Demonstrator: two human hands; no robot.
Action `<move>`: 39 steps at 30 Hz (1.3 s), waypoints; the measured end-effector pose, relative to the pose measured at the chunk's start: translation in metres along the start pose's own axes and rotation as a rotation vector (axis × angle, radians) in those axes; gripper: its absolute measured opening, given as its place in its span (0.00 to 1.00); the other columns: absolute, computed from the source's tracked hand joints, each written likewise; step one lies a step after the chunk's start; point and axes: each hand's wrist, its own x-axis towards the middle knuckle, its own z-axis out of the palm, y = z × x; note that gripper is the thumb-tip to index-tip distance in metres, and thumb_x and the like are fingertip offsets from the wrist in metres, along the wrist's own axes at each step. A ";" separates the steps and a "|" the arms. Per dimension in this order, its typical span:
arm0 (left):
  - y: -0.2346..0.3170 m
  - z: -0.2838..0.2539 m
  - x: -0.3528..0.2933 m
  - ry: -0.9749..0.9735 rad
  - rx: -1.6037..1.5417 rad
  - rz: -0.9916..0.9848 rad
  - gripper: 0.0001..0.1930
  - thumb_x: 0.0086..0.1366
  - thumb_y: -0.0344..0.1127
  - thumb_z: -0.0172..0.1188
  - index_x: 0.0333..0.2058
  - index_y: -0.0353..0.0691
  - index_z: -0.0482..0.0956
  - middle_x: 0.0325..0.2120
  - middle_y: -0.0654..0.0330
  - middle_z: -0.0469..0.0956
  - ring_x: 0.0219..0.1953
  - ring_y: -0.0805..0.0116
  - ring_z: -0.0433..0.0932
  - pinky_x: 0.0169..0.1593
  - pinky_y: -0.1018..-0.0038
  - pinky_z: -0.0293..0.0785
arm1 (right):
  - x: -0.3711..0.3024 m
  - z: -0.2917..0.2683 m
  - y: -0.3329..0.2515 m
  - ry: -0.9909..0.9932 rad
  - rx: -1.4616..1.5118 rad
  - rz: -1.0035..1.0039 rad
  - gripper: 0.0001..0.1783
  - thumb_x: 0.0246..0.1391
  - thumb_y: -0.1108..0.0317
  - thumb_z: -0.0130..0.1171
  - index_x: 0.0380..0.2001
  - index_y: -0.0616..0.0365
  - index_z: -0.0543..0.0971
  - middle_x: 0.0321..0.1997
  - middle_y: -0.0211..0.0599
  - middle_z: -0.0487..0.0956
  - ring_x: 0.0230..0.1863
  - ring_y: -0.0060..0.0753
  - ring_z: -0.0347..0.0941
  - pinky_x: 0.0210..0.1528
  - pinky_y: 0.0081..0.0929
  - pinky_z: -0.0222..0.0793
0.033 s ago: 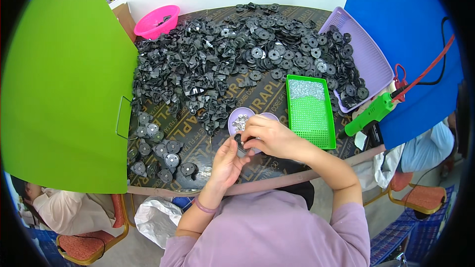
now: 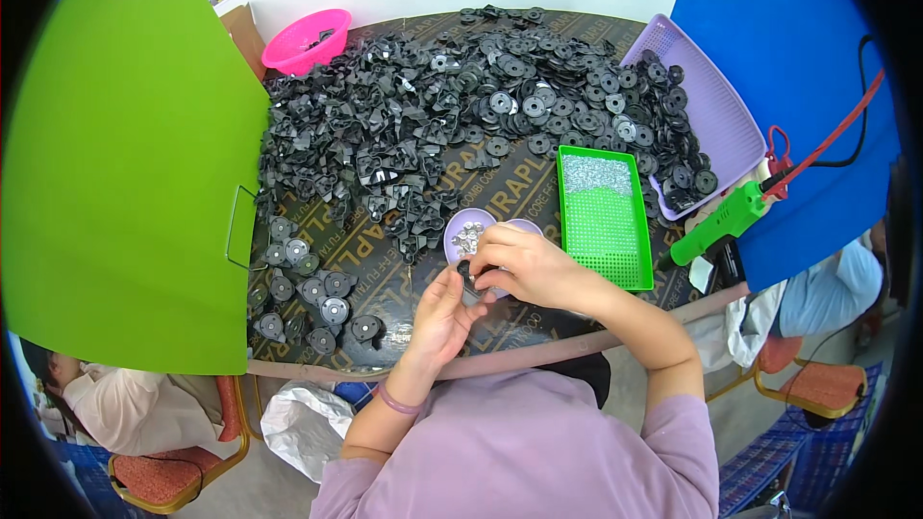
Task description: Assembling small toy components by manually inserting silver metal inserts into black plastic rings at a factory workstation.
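My left hand (image 2: 444, 319) holds a small black plastic part (image 2: 467, 279) between thumb and fingers, just in front of two lilac bowls. Over that part, my right hand (image 2: 519, 264) bends down with its fingertips pinched together against it. Whatever the right fingertips grip is hidden. The left lilac bowl (image 2: 450, 238) contains small silvery metal pieces (image 2: 468, 237). My right hand partly covers the other lilac bowl (image 2: 522, 225). To the right lies a green perforated tray (image 2: 606, 250) with many tiny silvery pieces (image 2: 596, 173) at its far end.
Black angular parts (image 2: 356, 125) and round black discs (image 2: 558, 86) are heaped across the back. Several assembled round parts (image 2: 335, 310) lie at left. A lilac basket (image 2: 711, 86), green power screwdriver (image 2: 721, 226) and pink basket (image 2: 288, 53) surround the work area. Green (image 2: 125, 173) and blue (image 2: 769, 86) panels flank the table.
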 end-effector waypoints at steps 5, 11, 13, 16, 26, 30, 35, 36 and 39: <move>-0.003 -0.003 0.000 0.027 -0.017 -0.042 0.19 0.65 0.44 0.50 0.49 0.38 0.67 0.37 0.59 0.75 0.34 0.68 0.78 0.34 0.79 0.77 | 0.000 0.000 0.002 -0.030 -0.016 0.004 0.08 0.39 0.74 0.63 0.27 0.59 0.77 0.30 0.35 0.71 0.34 0.38 0.70 0.38 0.30 0.66; 0.001 -0.005 -0.002 0.017 -0.110 -0.055 0.18 0.65 0.44 0.49 0.49 0.40 0.68 0.40 0.57 0.75 0.35 0.67 0.78 0.34 0.78 0.77 | 0.016 -0.019 0.010 0.086 0.114 0.110 0.11 0.40 0.76 0.62 0.31 0.61 0.77 0.30 0.36 0.75 0.30 0.35 0.73 0.33 0.29 0.69; 0.004 -0.007 -0.004 0.008 -0.121 -0.057 0.18 0.65 0.44 0.49 0.49 0.40 0.68 0.41 0.57 0.75 0.35 0.66 0.78 0.34 0.78 0.77 | 0.029 -0.026 0.048 0.254 -0.064 0.151 0.11 0.40 0.77 0.61 0.32 0.63 0.77 0.30 0.39 0.75 0.32 0.37 0.73 0.33 0.28 0.69; 0.003 -0.008 -0.004 -0.001 -0.142 -0.063 0.18 0.66 0.44 0.48 0.50 0.41 0.68 0.42 0.56 0.75 0.35 0.66 0.78 0.34 0.78 0.77 | 0.044 -0.020 0.112 0.231 -0.345 0.327 0.19 0.40 0.79 0.59 0.40 0.63 0.75 0.38 0.42 0.74 0.41 0.42 0.72 0.41 0.33 0.69; 0.009 -0.018 -0.006 0.040 -0.134 -0.037 0.18 0.66 0.44 0.47 0.50 0.41 0.68 0.42 0.56 0.76 0.34 0.66 0.79 0.33 0.80 0.75 | 0.050 -0.001 0.154 -0.154 -0.759 0.383 0.12 0.47 0.74 0.51 0.38 0.61 0.75 0.41 0.41 0.74 0.49 0.45 0.67 0.50 0.41 0.66; 0.009 -0.012 -0.002 0.038 -0.152 -0.051 0.18 0.66 0.44 0.47 0.50 0.40 0.68 0.42 0.56 0.75 0.34 0.67 0.79 0.33 0.79 0.76 | 0.038 -0.008 0.156 0.000 -0.537 0.343 0.21 0.32 0.75 0.66 0.36 0.63 0.76 0.40 0.45 0.73 0.48 0.48 0.67 0.50 0.38 0.67; 0.005 -0.009 0.003 0.002 -0.174 -0.063 0.18 0.67 0.43 0.45 0.50 0.40 0.67 0.43 0.55 0.75 0.35 0.65 0.79 0.35 0.79 0.78 | 0.024 -0.018 0.170 -0.086 -0.615 0.380 0.18 0.39 0.76 0.62 0.39 0.62 0.76 0.34 0.45 0.77 0.40 0.47 0.73 0.43 0.37 0.70; 0.005 -0.010 0.003 0.005 -0.173 -0.062 0.18 0.67 0.43 0.45 0.50 0.40 0.67 0.43 0.55 0.75 0.35 0.65 0.79 0.35 0.79 0.78 | 0.024 -0.018 0.166 -0.078 -0.629 0.390 0.15 0.43 0.75 0.60 0.38 0.62 0.76 0.32 0.44 0.78 0.36 0.44 0.75 0.40 0.35 0.72; 0.007 -0.012 0.000 0.028 -0.169 -0.044 0.18 0.67 0.43 0.45 0.51 0.39 0.66 0.43 0.54 0.74 0.36 0.64 0.79 0.35 0.79 0.79 | 0.024 -0.028 0.116 0.175 0.186 0.683 0.08 0.52 0.73 0.53 0.36 0.64 0.75 0.29 0.40 0.79 0.32 0.35 0.77 0.33 0.29 0.73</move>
